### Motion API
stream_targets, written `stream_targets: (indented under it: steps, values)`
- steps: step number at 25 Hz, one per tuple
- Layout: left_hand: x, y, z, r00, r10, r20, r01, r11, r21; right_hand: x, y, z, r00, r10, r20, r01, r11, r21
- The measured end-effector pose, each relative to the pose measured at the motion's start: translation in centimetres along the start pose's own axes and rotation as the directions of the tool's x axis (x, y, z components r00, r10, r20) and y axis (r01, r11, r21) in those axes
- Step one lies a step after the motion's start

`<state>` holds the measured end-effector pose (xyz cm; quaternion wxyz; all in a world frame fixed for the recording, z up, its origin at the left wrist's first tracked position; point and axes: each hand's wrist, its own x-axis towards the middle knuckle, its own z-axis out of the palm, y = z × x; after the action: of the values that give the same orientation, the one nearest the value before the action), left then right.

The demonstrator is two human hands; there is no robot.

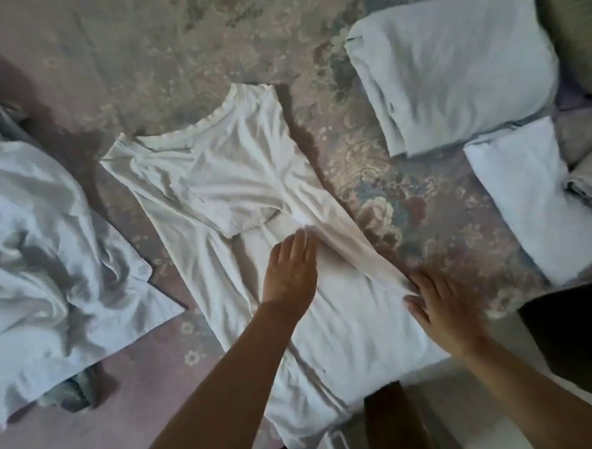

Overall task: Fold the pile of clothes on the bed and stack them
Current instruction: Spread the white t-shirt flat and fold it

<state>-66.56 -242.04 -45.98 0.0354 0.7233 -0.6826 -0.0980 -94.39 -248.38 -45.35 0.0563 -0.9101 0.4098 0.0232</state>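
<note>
Looking for print, I find no readable label or writing on any cloth in the head view. I see the white T-shirt (252,206) spread at centre frame on the floral bedspread (162,49), collar toward the upper middle, both sides folded inward, its hem hanging over the bed edge at the bottom. My left hand (290,272) lies flat on its middle with fingers straight and close together; my right hand (443,312) presses the shirt's right edge, fingers extended and slightly spread. At the left edge of the frame sits the rumpled unfolded pile (48,244), just beside the shirt. In the upper right lie a folded pale garment (450,61) and, below it, a folded white one (533,198). Bare bedspread shows across the top and between shirt and folded pieces.
</note>
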Motion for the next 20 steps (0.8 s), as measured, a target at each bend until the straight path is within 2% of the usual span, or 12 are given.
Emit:
stream_targets:
  steps: [2,5,7,10,13,15,17,18,20]
  values:
    - [0.2,0.6,-1.2,0.986,0.164,-0.029,-0.162,0.984,0.068,-3.3,0.6,-0.4,0.993,0.100,0.057,-0.095,0.992,-0.087]
    - [1.5,1.9,-1.8,0.915,0.402,-0.020,-0.389,0.896,0.215,-4.7,0.6,-1.9,0.966,0.230,0.117,-0.217,0.969,-0.116]
    - [2.3,3.7,-1.5,0.857,0.516,-0.001,-0.492,0.817,0.301,-5.4,-0.1,-2.5,0.975,0.217,0.045,-0.212,0.972,-0.103]
    - [2.6,6.7,-0.5,0.768,0.640,-0.003,-0.590,0.709,0.386,-8.0,-2.5,-2.3,0.988,0.107,-0.107,-0.106,0.994,0.022]
    - [2.5,7.5,0.6,0.717,0.697,0.019,-0.640,0.646,0.416,-9.8,-4.7,-0.9,0.999,0.020,-0.029,-0.016,0.993,0.117]
    - [1.5,7.1,1.5,0.723,0.691,0.031,-0.641,0.653,0.403,-10.7,-5.2,0.6,0.998,-0.023,0.053,0.014,0.986,0.166]
    - [0.0,6.7,2.2,0.737,0.675,0.021,-0.630,0.676,0.382,-11.0,-5.0,1.5,0.996,-0.048,0.070,0.032,0.974,0.223]
    - [-1.0,6.6,2.3,0.742,0.670,0.020,-0.630,0.687,0.362,-10.8,-4.5,1.5,0.998,-0.030,0.050,0.017,0.968,0.248]
    - [-3.2,6.6,2.6,0.754,0.656,0.009,-0.619,0.707,0.341,-9.6,-3.1,0.9,0.995,0.096,-0.016,-0.087,0.955,0.283]
